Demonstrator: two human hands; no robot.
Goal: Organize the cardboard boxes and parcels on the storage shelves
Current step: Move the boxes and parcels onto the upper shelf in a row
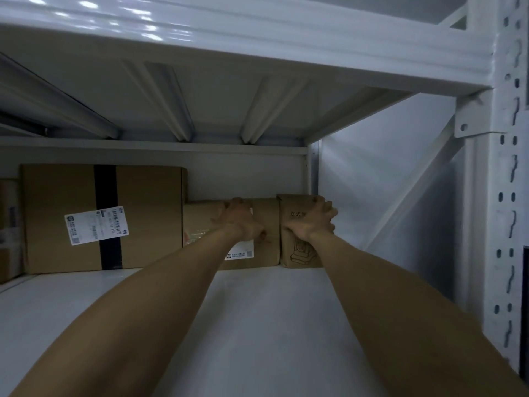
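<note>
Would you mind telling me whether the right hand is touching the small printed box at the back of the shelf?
Touching. The head view shows the right hand pressed against the printed box, its fingers curled over the top edge.

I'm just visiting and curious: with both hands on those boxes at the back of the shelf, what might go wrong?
The right hand grips the narrow upright box; being tall and slim, it may tip if pushed high. The left hand presses the middle box, which could shove against the large taped box beside it.
</note>
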